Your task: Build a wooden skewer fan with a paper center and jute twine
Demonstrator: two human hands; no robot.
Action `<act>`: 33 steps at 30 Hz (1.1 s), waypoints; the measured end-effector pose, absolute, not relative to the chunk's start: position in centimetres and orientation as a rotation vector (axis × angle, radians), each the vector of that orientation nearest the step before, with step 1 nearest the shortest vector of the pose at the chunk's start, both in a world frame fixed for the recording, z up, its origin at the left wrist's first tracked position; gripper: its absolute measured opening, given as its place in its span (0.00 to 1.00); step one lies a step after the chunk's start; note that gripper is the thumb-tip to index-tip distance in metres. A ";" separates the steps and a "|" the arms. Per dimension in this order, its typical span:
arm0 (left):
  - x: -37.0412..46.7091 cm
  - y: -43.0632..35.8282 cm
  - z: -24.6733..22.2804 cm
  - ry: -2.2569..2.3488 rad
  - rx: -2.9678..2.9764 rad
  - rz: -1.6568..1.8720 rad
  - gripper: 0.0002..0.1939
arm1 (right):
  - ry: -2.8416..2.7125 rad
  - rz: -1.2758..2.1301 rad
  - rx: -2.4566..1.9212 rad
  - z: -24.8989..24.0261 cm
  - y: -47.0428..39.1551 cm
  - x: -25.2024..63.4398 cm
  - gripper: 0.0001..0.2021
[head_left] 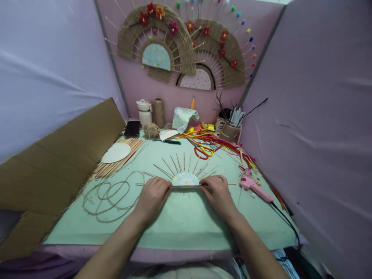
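Observation:
A half-circle piece [185, 179] covered in pale floral fabric lies on the table in front of me, with several thin wooden sticks [184, 162] fanning out from its curved edge. My left hand [155, 195] pinches the left end of its straight lower edge, fingers curled in. At the right end of the same edge, my right hand [218, 193] is closed in a similar pinch. A thin brownish strand runs along this edge between both hands; whether it is twine or a stick I cannot tell. Loose twine [109, 199] lies in loops left of my left hand.
A pink glue gun [255, 188] with a black cord lies at the right. Behind the fan are red-handled scissors [202, 152], pliers [172, 142] and coloured pipe cleaners [203, 135]. Sticks under a white oval [116, 152] and a cardboard sheet [58, 155] border the left.

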State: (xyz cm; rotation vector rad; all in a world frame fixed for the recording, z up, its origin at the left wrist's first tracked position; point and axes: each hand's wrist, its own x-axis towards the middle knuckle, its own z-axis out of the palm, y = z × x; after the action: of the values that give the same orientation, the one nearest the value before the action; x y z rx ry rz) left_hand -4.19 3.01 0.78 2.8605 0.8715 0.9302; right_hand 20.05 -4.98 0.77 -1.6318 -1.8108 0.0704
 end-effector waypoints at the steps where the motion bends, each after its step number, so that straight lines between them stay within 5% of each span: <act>1: -4.2 2.9 0.6 0.896 2.859 0.895 0.06 | -1.813 0.091 -1.655 0.6 -5.0 20.1 0.03; 33: -4.7 2.3 -0.4 0.926 2.566 0.666 0.08 | -1.811 0.064 -1.814 -1.0 -6.4 16.9 0.06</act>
State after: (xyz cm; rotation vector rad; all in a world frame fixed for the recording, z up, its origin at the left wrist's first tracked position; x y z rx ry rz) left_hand -4.65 2.32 -0.41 2.5656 0.9259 0.6663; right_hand 16.92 -6.39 -0.98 -1.8138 -1.8108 0.0640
